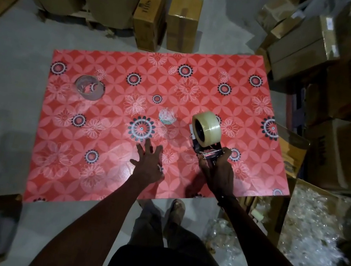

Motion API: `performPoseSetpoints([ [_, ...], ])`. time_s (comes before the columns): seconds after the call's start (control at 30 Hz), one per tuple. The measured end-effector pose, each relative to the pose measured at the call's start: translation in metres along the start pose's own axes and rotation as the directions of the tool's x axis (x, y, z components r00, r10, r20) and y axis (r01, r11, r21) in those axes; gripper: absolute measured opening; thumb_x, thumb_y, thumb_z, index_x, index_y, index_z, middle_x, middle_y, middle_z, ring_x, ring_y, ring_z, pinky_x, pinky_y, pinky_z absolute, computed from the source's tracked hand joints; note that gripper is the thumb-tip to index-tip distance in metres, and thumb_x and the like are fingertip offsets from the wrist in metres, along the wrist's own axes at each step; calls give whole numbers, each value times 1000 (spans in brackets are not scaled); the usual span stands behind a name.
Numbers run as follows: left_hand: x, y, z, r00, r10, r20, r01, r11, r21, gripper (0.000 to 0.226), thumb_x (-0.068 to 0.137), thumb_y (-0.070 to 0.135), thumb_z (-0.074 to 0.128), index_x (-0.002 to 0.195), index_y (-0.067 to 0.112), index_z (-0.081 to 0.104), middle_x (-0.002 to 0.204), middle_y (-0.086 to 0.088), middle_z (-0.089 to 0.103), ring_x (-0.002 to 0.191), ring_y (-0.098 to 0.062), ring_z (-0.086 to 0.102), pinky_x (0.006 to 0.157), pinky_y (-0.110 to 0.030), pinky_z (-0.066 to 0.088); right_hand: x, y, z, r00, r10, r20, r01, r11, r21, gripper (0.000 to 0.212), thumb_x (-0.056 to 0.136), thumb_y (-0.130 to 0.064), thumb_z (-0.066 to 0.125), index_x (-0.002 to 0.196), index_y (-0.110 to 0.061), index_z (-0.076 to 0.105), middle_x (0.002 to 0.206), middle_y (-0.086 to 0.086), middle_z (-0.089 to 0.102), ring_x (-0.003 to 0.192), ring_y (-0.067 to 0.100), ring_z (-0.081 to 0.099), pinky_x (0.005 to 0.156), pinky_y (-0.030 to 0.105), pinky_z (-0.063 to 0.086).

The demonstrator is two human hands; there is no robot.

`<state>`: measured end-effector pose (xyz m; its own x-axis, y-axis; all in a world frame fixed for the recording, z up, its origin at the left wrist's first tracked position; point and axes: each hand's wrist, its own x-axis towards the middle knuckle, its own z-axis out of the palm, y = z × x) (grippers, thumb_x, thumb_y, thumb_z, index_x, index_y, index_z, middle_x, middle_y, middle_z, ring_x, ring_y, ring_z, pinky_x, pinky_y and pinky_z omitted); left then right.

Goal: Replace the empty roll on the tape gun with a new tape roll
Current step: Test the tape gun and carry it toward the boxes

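Note:
The tape gun (209,153) stands on the red flowered table (109,145), right of centre, with a full clear tape roll (207,127) sitting on its hub. My right hand (217,173) grips the gun's handle from the near side. My left hand (148,163) hovers over the table with its fingers spread, touching nothing I can see. An empty roll core (89,90) lies flat at the table's left. A crumpled wad of tape (167,116) lies just left of the gun.
Cardboard boxes (182,22) stand beyond the table's far edge and are stacked along the right side (303,47). An open box of clear plastic scraps (306,223) sits at the near right. My sandalled feet (178,208) are on the grey floor by the table's near edge.

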<state>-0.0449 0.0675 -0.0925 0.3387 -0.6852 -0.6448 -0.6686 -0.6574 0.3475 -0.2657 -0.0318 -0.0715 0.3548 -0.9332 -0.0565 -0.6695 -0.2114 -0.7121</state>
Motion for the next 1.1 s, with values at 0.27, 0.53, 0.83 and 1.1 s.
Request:
performPoseSetpoints([
  [0.27,0,-1,1,1000,6,-3,-6,1000,5,103,82,23,85,162,29,20,172,-12,-21,154,-53,-19,110,-85,13,3,8,7,996,11,89,1,992,-129,58,97,-34,73,128,-2,36,90,14,75,68,36,73,48,23,34],
  [0.53,-2,-2,2,1000,7,-9,-7,1000,9,104,84,25,85,163,30,18,172,-12,-21,154,-52,-19,111,-85,14,13,-1,7,987,-67,146,94,978,-185,77,91,-26,82,136,22,42,59,10,64,42,21,56,42,14,23],
  [0.83,2,-9,4,1000,17,-6,-17,1000,16,105,83,25,85,163,31,18,171,-12,-22,154,-53,-18,110,-85,13,7,10,13,974,-195,117,220,935,-279,79,94,-33,74,139,22,39,57,6,58,44,16,45,42,15,20],
  [1.1,-2,-7,0,1000,29,5,-29,999,31,105,78,26,89,159,27,23,170,-15,-17,152,-58,-14,106,-88,19,-28,4,-4,995,-63,82,84,955,-283,80,90,-25,84,138,22,41,65,21,69,51,36,68,47,20,30],
])
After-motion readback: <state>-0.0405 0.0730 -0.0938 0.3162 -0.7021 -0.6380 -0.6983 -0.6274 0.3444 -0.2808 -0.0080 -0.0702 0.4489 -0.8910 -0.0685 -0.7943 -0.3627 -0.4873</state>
